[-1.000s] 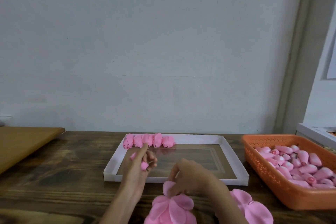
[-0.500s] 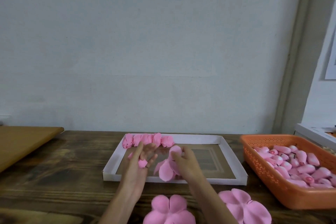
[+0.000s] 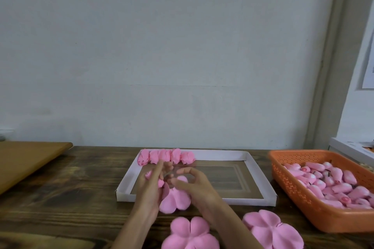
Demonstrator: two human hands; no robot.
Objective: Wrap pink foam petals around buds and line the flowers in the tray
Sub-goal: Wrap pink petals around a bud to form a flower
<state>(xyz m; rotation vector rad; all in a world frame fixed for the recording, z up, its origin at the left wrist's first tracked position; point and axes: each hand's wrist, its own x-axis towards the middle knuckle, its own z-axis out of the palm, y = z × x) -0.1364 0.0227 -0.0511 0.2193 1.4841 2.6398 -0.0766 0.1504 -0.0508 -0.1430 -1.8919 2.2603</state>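
my left hand [image 3: 151,187] curls round a bud [image 3: 148,175], and my right hand [image 3: 197,188] pinches a foam petal piece [image 3: 175,201] just beside it, above the tray [image 3: 124,195]'s near edge. if my pinch slackens, i judge the springy petals flare open or wrap crooked.

Both bare forearms reach forward and converge. The left hand [image 3: 150,187] pinches a small pink foam bud [image 3: 148,175], fingers pointing away. Just right of that grip, the right hand [image 3: 195,187] curls thumb and forefinger around a flat pink foam petal piece [image 3: 175,201].
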